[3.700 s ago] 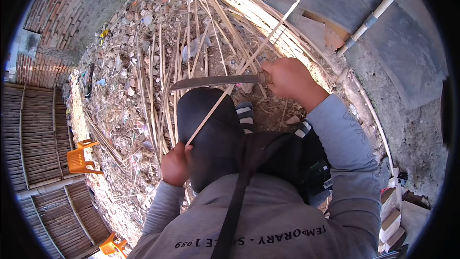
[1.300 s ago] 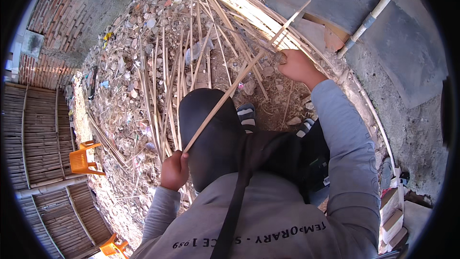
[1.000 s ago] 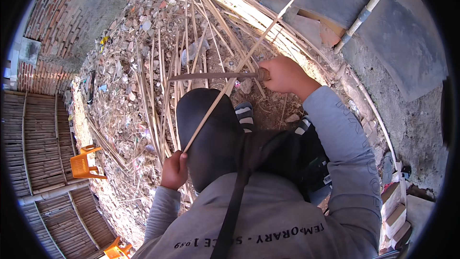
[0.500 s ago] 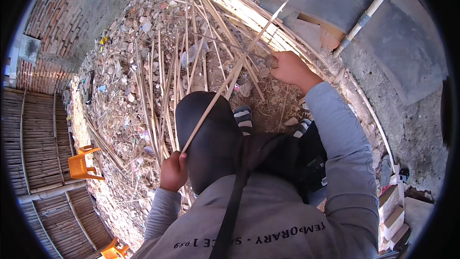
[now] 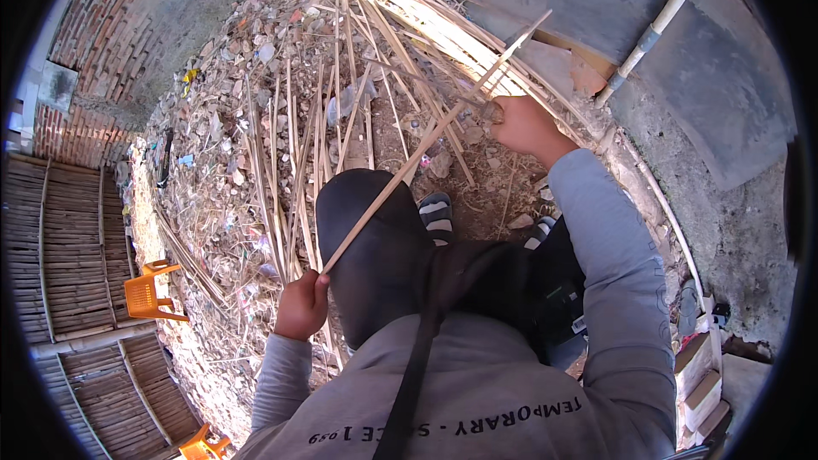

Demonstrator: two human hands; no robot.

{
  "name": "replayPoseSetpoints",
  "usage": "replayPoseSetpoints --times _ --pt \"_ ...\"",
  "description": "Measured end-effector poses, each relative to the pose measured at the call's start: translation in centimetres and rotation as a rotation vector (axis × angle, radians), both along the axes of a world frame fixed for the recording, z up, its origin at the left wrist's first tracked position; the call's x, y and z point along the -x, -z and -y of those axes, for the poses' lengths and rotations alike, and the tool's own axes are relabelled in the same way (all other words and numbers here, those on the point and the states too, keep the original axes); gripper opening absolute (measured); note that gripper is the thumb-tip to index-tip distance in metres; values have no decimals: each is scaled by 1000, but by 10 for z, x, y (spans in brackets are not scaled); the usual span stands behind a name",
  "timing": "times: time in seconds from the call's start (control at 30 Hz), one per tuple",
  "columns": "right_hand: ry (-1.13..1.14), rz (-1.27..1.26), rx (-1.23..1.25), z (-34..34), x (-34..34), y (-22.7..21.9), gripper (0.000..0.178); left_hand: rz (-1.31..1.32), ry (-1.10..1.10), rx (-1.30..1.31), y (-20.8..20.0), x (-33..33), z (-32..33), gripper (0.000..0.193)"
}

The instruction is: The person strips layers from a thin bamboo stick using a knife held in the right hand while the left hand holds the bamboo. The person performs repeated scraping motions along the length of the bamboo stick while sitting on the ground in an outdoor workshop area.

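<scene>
A long, pale bamboo strip (image 5: 394, 183) runs slantwise across my black-clad raised knee, from near left to far right. My left hand (image 5: 302, 305) is closed round its near end, thumb along the strip. Beyond the knee, my right hand (image 5: 530, 129) is closed on the handle of a knife (image 5: 423, 83), whose thin dark blade points to the far left. The blade crosses at the strip near its far part; whether the two touch, I cannot tell. Many more bamboo strips (image 5: 294, 153) lie on the ground ahead and to the left.
Rubble and litter (image 5: 223, 132) cover the ground. A sandalled foot (image 5: 436, 215) shows beside the knee. On the right stand a grey wall (image 5: 707, 111) and a pale pipe (image 5: 665, 13). Orange chairs (image 5: 146, 296) and a bamboo wall (image 5: 72, 238) are at left.
The strip's far end has swung a little right and nearer, its angle flatter. My right hand with the knife has shifted slightly right; my left hand has moved slightly left.
</scene>
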State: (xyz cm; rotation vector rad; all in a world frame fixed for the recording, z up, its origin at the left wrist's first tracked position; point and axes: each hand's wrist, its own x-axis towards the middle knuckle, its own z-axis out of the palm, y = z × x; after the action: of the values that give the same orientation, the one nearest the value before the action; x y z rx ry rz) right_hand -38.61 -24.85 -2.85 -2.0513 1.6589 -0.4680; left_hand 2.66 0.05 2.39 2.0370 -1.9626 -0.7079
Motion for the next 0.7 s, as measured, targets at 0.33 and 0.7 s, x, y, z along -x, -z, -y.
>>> replayPoseSetpoints --times 0.33,0.7 --pt "167 88 -62 16 16 14 27 -95 -7 42 10 2 1 42" --pt "-169 111 5 -7 -16 -11 30 -152 -27 0 21 0 -3 43"
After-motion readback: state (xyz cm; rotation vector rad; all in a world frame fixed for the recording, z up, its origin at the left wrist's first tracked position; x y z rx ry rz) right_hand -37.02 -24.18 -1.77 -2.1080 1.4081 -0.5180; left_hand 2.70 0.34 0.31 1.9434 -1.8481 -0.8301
